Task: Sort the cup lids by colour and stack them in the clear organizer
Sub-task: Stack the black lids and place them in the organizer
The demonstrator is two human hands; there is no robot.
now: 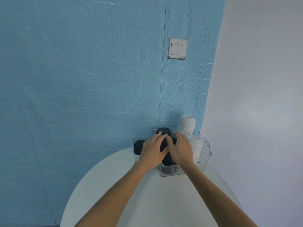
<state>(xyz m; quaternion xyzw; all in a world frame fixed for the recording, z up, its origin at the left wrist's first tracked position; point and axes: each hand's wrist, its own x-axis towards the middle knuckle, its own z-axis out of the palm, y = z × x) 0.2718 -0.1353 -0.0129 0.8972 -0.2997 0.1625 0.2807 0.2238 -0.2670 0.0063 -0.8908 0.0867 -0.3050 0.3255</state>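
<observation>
A clear organizer [205, 148] stands at the far edge of the round white table [147, 194]. Black lids sit in stacks inside it: a short stack [139, 145] at the left, a taller one [164, 131] at the back, and another stack [168, 159] in the front compartment. Two stacks of white lids [186, 124] [196, 145] fill the right side. My left hand [153, 150] and my right hand [180, 149] both lie over the front black stack, fingers curved round its top from either side. The lids under my hands are mostly hidden.
A blue brick-pattern wall rises right behind the organizer, with a white light switch [177, 49] on it. A plain pale wall runs along the right. The table's near half holds only my forearms.
</observation>
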